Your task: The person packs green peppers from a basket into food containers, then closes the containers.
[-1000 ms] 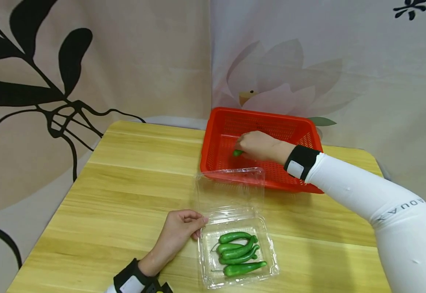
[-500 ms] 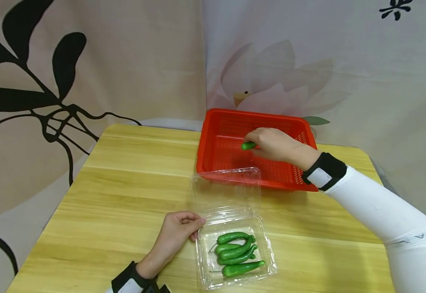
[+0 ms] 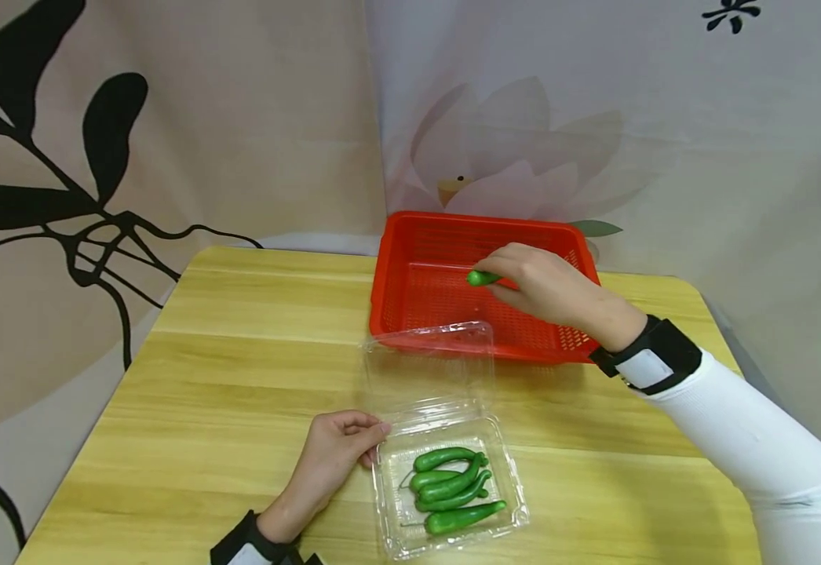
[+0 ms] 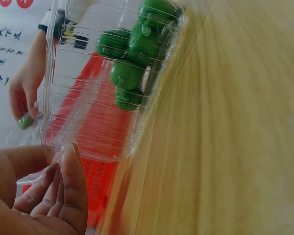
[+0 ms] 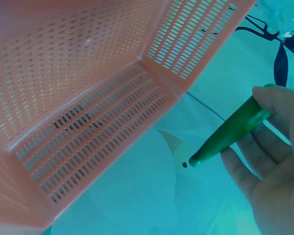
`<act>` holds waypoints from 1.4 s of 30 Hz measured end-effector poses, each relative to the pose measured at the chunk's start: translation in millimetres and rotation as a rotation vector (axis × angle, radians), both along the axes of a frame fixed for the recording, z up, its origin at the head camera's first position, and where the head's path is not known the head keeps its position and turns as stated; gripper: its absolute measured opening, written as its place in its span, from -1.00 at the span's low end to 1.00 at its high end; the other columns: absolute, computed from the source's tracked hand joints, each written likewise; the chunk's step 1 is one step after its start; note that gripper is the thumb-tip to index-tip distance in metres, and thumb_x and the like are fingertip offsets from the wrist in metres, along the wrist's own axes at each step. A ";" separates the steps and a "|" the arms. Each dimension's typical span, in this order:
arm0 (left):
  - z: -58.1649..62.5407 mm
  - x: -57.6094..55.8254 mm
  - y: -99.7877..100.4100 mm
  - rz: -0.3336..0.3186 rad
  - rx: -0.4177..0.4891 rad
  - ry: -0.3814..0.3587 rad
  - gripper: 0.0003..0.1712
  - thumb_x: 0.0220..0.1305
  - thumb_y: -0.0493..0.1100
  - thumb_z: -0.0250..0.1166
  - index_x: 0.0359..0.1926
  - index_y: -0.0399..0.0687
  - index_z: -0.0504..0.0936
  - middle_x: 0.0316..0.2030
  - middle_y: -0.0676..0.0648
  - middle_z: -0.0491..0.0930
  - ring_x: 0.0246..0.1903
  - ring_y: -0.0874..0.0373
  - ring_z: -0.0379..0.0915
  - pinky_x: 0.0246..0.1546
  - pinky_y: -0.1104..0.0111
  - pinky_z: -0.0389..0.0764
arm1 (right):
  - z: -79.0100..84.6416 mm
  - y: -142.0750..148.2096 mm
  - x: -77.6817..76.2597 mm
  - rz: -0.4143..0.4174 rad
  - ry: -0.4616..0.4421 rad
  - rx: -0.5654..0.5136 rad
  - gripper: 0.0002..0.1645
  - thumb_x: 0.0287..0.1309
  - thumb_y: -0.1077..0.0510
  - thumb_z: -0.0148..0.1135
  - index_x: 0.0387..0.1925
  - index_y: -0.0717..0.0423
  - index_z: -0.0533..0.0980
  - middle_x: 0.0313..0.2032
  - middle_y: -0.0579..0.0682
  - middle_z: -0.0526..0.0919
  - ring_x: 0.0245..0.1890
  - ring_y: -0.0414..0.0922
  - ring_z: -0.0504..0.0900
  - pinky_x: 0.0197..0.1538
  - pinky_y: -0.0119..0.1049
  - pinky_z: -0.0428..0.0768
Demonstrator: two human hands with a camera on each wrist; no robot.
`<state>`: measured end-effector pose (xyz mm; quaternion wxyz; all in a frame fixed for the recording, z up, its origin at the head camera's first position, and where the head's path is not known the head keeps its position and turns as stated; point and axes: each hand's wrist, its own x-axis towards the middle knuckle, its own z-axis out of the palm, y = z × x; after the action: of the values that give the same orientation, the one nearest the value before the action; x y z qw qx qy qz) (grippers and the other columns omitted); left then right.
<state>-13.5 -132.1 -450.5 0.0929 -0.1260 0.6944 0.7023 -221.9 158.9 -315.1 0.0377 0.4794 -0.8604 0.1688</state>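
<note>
Between the thumb and fingers of my right hand [image 3: 548, 284] is a green chili pepper [image 5: 230, 129], held above the red basket [image 3: 410, 310]. The right wrist view shows the pepper's narrow tip pointing away from the palm. My left hand [image 3: 336, 451] pinches the left rim of a clear plastic clamshell box [image 3: 509, 479] near its hinge. The box's lid [image 3: 428, 373] is swung back, its far edge overlapping the basket's front rim. Several green chili peppers [image 3: 449, 486] lie side by side in the box, seen through its wall in the left wrist view.
The wooden table [image 3: 241, 353] carries the box at front centre and the basket at the back right. Behind its far edge hangs a patterned cloth [image 3: 276, 118]. The basket's perforated walls [image 5: 78, 63] show in the right wrist view.
My right hand has risen from low in the basket with the chili pepper and drawn slightly nearer. My left hand stays at the box's rim. The head view has shifted a little.
</note>
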 end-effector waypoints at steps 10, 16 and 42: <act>-2.2 1.5 -0.4 0.010 -0.009 -0.004 -0.82 0.22 -0.29 0.54 -0.29 -0.37 0.77 -0.58 -0.20 0.66 -0.65 0.17 0.51 -0.56 0.44 0.59 | 2.8 7.8 19.2 0.040 0.088 -0.099 -0.52 0.15 0.29 0.56 0.12 0.24 0.66 -0.05 0.07 0.76 0.02 0.03 0.68 0.10 -0.04 0.68; -1.9 1.6 0.7 0.013 -0.012 -0.006 -0.83 0.22 -0.30 0.54 -0.30 -0.38 0.76 -0.59 -0.19 0.65 -0.65 0.17 0.51 -0.56 0.44 0.59 | 6.5 11.7 38.1 0.009 0.036 -0.117 -0.58 0.10 0.32 0.59 0.01 0.18 0.67 -0.11 -0.03 0.75 -0.08 -0.09 0.66 0.00 -0.13 0.71; -1.9 0.7 4.0 0.007 -0.008 -0.013 -0.83 0.22 -0.30 0.54 -0.30 -0.38 0.77 -0.57 -0.25 0.66 -0.65 0.16 0.52 -0.57 0.43 0.60 | -35.0 1.3 118.4 0.214 0.080 -0.182 -0.47 -0.02 0.27 0.67 0.03 0.16 0.67 -0.06 -0.07 0.72 -0.04 -0.15 0.68 0.04 -0.26 0.71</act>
<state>-12.8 -128.1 -452.4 0.0943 -0.1335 0.6961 0.6991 -103.5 160.2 -350.0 0.0972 0.5693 -0.7834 0.2297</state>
